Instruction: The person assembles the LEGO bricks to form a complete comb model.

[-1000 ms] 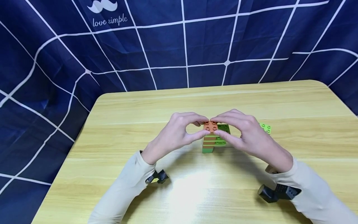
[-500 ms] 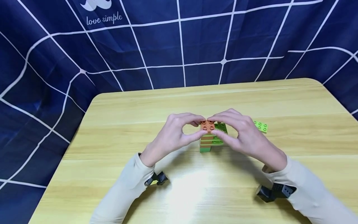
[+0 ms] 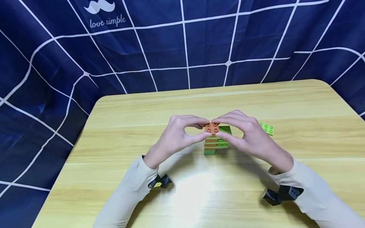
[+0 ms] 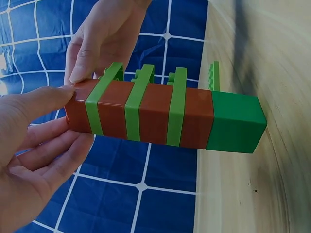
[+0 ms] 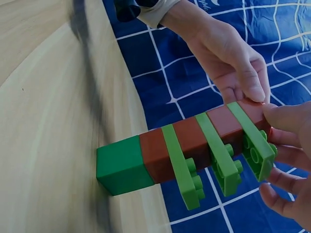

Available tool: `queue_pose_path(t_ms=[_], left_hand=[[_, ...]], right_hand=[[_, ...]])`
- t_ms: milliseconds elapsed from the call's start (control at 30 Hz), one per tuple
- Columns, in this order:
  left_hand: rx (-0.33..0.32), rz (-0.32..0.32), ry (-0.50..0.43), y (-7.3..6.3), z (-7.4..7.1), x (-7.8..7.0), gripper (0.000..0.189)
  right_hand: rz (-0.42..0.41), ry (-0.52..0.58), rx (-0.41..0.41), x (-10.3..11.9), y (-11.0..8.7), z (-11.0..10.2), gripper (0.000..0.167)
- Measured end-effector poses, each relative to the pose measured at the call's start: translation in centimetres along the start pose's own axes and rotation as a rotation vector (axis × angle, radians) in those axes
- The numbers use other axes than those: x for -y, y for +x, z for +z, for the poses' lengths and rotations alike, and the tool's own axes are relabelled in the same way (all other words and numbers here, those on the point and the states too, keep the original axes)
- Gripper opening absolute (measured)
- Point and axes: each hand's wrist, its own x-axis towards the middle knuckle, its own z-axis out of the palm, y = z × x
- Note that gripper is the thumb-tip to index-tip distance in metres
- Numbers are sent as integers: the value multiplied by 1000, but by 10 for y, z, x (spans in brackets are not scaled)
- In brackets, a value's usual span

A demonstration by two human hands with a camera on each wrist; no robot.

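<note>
A toy-brick tower stands upright on the table. Its base is a dark green block [image 4: 237, 122], with orange-brown blocks and thin light green plates [image 5: 216, 153] alternating above. Those plates jut out to the tower's right side, studs showing. At the top sits an orange-brown brick [image 3: 212, 128] with its studs up. My left hand [image 3: 182, 133] pinches this brick from the left, thumb on the near side and index finger on the far side. From the right, my right hand [image 3: 248, 134] grips it likewise. The fingertips of both hands nearly meet.
A loose light green plate [image 3: 268, 129] with studs lies on the wooden table [image 3: 142, 142], beyond the right hand and partly hidden by it. A dark blue curtain [image 3: 159, 47] with white lines hangs behind the table's far edge.
The head view has shifted slightly. Both hands keep the same grip on the top brick, and the tower has not visibly changed.
</note>
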Motion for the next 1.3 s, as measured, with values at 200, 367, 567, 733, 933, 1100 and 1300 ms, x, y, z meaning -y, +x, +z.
queue_pose_path(t_ms=[200, 367, 567, 733, 933, 1100, 1300], left_hand=[[-5, -18, 23, -1, 0, -2, 28], [-7, -42, 33, -2, -2, -2, 27], [-9, -31, 38, -2, -2, -2, 26], [-11, -31, 40, -2, -3, -3, 27], [-1, -35, 29, -3, -3, -2, 27], [7, -36, 24, -2, -2, -3, 26], [13, -37, 35, -2, -1, -3, 28]], right_hand=[[3, -30, 2, -1, -1, -10, 34], [58, -96, -52, -9, -8, -29, 38], [170, -201, -62, -24, -28, -44, 43], [237, -278, -48, -42, -45, -52, 40], [326, -334, 31, -64, -59, -58, 35], [377, -383, 88, -77, -66, -58, 38], [465, -400, 160, -88, -77, -60, 42]])
